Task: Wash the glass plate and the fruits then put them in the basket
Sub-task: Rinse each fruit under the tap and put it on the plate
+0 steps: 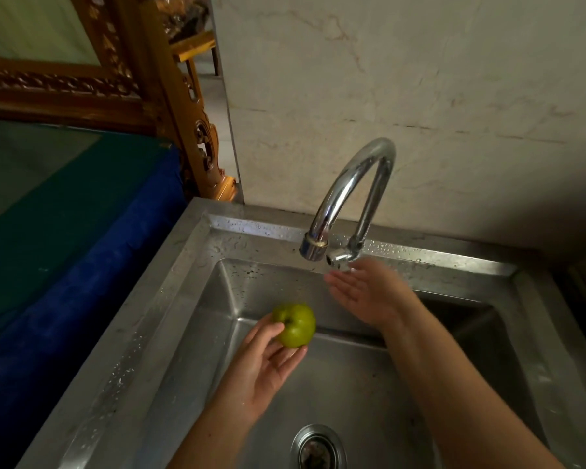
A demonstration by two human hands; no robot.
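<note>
A green apple (pixel 295 324) rests in the fingertips of my left hand (pixel 268 363), held over the steel sink (pixel 352 384) below and left of the spout. My right hand (pixel 366 294) is flat with its fingers apart, right beside the small tap handle (pixel 338 260) at the foot of the chrome faucet (pixel 349 194). No water comes out of the spout. Neither the glass plate nor the basket is in view.
The sink drain (pixel 318 448) lies at the bottom centre. Water drops sit on the sink rim (pixel 142 333). A blue and green cloth covers the surface (pixel 65 252) to the left, with carved wooden furniture (pixel 183 106) behind it. A marble wall (pixel 420 79) backs the sink.
</note>
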